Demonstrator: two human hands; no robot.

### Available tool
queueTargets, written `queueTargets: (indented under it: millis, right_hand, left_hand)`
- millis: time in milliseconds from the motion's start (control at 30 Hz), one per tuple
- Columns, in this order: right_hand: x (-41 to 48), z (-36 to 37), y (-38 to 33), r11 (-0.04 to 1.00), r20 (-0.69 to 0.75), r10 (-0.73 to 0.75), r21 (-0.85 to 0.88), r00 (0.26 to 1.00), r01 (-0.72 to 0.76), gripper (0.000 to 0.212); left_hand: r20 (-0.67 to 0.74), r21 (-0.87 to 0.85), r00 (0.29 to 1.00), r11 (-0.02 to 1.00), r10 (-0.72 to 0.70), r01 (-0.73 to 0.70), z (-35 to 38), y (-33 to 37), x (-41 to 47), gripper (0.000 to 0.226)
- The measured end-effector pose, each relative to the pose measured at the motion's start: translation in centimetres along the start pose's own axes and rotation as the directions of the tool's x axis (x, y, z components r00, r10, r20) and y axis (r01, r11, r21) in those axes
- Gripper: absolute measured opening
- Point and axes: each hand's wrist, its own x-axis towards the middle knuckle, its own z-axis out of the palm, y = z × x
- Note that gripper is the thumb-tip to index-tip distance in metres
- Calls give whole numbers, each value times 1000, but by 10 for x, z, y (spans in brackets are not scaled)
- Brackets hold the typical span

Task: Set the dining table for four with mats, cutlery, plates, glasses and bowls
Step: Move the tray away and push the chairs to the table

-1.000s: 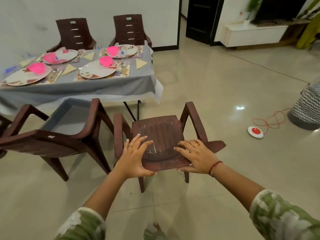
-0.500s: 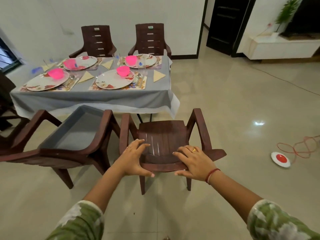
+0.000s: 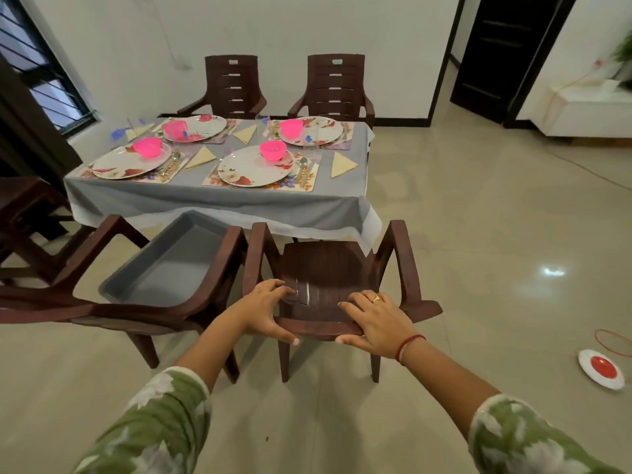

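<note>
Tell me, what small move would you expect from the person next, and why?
Probably a short push forward. Both the left hand and right hand grip the top of the dark brown plastic armchair's backrest, its seat only just reaches the grey tablecloth's hanging edge, and four places look already laid.

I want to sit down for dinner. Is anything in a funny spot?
Yes. A grey tub sits on the seat of the chair on the left, where someone would sit. A red and white disc with its cord lies on the floor.
</note>
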Motion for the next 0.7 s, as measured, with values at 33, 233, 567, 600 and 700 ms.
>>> queueTargets:
  millis: [33,233,567,600,700]
  right_hand:
    - [5,0,1,1000,-2,-2,-5,1000,2,69]
    - [36,5,-7,1000,26,21,11,999,-21,72]
    - [24,-9,18,991,10,-3,130,1000,2,78]
    - [27,-11,20,996,39,3,93,999,-7,81]
    - [28,-12,24,997,203,12,66,979,-26,94]
  left_hand:
    - [7,4,1000,1000,-7,7,-3,-2,4,110]
    - [39,48,999,998,-34,32,-24,-24,18,115]
    - [-220,270,957,954,192,-129,-3,-26,5,104]
    - [-229,310,952,943,201,-124,1,-33,2,104]
    - [-295,332,934,938,204,-100,0,-38,9,99]
